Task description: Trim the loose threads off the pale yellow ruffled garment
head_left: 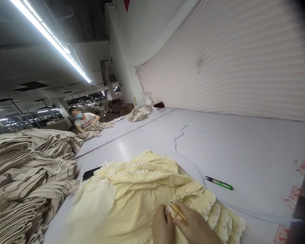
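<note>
A pale yellow garment (139,193) with white ruffled trim and small buttons lies spread on the table in front of me. My left hand (163,225) has its fingers closed on a bit of the garment near the bottom centre. Right beside it, my right hand (190,222) grips a small gold-coloured tool (177,210), its tip close to my left fingers. What the tool's tip touches is too small to make out. Green-handled thread snips (219,183) lie on the table to the right of the garment.
Stacked beige fabric (27,176) fills the left side. A pale blue cord (190,161) winds over the white table (256,162). A dark flat object (90,173) is partly under the garment. Further back are a fabric pile (138,113) and a person (85,122) handling cloth.
</note>
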Demonstrator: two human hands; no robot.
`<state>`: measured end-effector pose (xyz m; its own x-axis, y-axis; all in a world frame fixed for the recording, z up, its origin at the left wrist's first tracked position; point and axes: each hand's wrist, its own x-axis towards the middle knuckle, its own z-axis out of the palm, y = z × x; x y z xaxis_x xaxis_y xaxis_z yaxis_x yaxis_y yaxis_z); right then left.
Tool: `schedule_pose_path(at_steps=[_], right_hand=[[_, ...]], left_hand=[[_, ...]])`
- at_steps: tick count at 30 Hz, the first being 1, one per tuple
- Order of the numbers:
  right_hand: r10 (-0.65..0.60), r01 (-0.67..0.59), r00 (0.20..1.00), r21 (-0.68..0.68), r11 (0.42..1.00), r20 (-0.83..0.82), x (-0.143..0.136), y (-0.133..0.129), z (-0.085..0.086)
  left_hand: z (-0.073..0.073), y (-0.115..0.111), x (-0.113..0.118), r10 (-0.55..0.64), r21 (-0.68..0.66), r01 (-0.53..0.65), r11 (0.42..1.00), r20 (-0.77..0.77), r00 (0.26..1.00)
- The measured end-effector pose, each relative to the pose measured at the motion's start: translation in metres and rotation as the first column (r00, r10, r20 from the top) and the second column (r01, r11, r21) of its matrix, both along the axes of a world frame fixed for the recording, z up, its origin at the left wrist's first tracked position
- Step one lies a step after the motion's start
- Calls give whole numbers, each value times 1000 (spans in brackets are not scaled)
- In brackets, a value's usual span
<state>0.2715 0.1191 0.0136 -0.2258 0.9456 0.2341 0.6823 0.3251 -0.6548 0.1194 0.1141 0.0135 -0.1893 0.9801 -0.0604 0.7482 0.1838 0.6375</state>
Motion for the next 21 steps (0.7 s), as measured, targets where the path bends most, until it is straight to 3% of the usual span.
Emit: schedule_pose_path(at_steps=[3, 6, 9, 12, 15, 18, 21], right_hand=[[-151, 149, 988, 68, 987, 36, 53, 30, -4], [-282, 262, 955, 179, 948, 92, 119, 59, -14], [-302, 263, 941, 230, 937, 153, 158, 75, -29], [-290, 238, 940, 258, 936, 183, 166, 81, -42], [-317, 273, 935, 252, 929, 156, 163, 83, -43], [-325, 304, 942, 206, 930, 79, 153, 79, -29], [-222, 218, 975, 150, 964, 14, 131, 61, -8]], left_hand=[[5, 0, 12, -19, 116, 27, 993, -72, 997], [16, 11, 33, -131, 227, 148, 963, -87, 988], [23, 30, 51, -198, 196, 191, 962, 16, 980], [21, 47, 56, -151, 129, 137, 982, 109, 983], [14, 57, 49, -88, 65, 74, 995, 241, 967], [7, 62, 43, -28, 26, 20, 999, 349, 937], [2, 67, 41, 19, 4, -23, 1000, 416, 909]])
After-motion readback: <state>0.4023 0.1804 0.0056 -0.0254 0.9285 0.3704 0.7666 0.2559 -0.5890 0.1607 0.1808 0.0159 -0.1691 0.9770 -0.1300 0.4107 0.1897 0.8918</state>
